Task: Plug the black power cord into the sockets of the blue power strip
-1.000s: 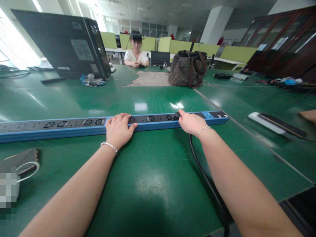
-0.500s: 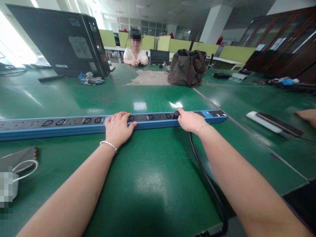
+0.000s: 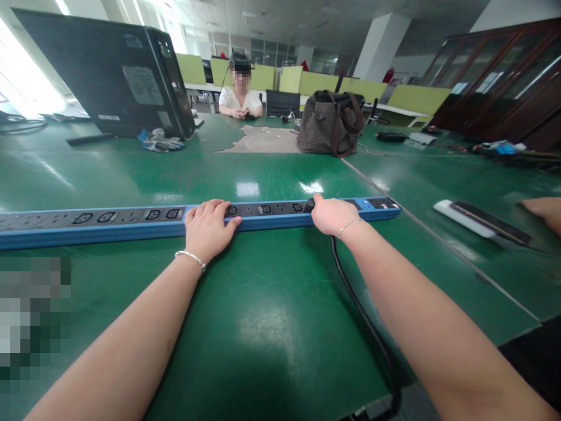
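A long blue power strip [image 3: 274, 221] with a black socket face lies across the green table, its left end outside the view. My left hand [image 3: 209, 229] holds the strip near the middle, fingers over the sockets and thumb along the front side. Toward the strip's right end, my right hand [image 3: 333, 216] is closed around a black plug [image 3: 310, 204] at the socket face. The hand hides most of the plug, so how deep it sits I cannot tell. From under that hand a black cable [image 3: 355, 298] runs down toward the table's near edge.
Across the table sits a person [image 3: 240, 96]. A black computer case [image 3: 131, 82], gloves [image 3: 162, 140] and a brown bag [image 3: 331, 123] stand toward the back. At right lies a white and black object [image 3: 473, 219], near another person's blurred hand [image 3: 543, 210].
My right hand and the plug appear slightly further left, along with a small shift of the whole view. Both hands keep their hold. The other person's hand at right has moved slightly.
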A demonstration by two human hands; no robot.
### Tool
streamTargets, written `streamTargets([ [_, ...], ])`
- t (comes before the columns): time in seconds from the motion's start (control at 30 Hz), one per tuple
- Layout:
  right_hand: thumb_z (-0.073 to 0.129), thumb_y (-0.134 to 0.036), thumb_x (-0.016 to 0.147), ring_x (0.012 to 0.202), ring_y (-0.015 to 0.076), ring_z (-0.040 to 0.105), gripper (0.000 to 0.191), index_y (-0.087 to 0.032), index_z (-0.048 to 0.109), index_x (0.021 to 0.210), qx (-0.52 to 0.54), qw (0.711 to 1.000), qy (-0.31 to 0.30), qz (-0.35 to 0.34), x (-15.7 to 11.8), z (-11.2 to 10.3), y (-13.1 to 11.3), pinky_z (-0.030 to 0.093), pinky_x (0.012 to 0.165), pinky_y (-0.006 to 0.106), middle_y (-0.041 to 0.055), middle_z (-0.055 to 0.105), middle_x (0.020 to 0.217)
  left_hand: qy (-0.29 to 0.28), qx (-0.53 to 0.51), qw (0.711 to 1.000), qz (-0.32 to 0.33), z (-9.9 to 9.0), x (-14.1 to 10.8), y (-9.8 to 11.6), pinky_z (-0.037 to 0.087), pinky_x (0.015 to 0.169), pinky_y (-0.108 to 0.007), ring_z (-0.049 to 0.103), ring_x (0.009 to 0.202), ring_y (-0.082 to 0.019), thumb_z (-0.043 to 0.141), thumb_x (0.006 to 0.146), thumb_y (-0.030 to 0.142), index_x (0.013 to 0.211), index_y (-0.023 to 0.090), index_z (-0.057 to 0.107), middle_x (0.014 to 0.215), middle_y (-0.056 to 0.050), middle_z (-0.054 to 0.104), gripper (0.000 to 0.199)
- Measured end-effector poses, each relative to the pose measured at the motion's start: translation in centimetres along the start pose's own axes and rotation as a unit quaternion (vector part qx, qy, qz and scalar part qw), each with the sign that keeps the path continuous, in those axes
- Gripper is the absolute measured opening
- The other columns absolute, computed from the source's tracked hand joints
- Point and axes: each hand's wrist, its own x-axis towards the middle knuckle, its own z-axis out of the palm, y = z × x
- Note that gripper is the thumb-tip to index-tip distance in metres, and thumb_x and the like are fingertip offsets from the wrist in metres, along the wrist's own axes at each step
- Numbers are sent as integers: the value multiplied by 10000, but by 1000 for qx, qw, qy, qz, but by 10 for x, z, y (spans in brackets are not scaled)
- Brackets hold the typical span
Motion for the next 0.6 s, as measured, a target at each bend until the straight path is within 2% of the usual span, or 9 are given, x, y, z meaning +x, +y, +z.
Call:
streamTargets([
  [0.23, 281, -151, 869, 924, 277, 664, 569, -69, 323, 1431, 4, 999, 44, 26, -10, 12, -9, 474, 746, 361, 237, 674, 995, -2, 6, 1000, 1, 0, 0, -1, 273, 1030, -479, 453, 1244, -292, 390, 875, 522, 1243, 229, 558, 1325, -97, 555, 500],
  [0.33, 300, -162, 867, 923, 282, 664, 556, -66, 352, 1412, 6, 999, 42, 28, -8, 11, -10, 472, 756, 370, 240, 673, 995, -1, -2, 1000, 0, 0, 0, -1, 273, 1031, -487, 452, 1246, -294, 390, 876, 520, 1244, 225, 559, 1326, -95, 554, 501],
  [0.47, 335, -199, 859, 931, 298, 659, 502, -91, 437, 1339, 17, 1000, 7, 20, 1, 2, -4, 466, 779, 392, 233, 670, 1026, -6, -5, 1000, -4, 0, 1, -1, 265, 1037, -491, 438, 1258, -296, 393, 871, 524, 1249, 240, 559, 1336, -93, 547, 501],
  [0.6, 317, -209, 863, 937, 296, 656, 523, -115, 413, 1368, 19, 1000, 11, 22, 0, 3, -4, 467, 768, 384, 223, 672, 1045, -8, -2, 1000, -3, 0, 1, -1, 267, 1038, -482, 435, 1262, -288, 381, 874, 530, 1247, 241, 555, 1337, -91, 547, 503],
])
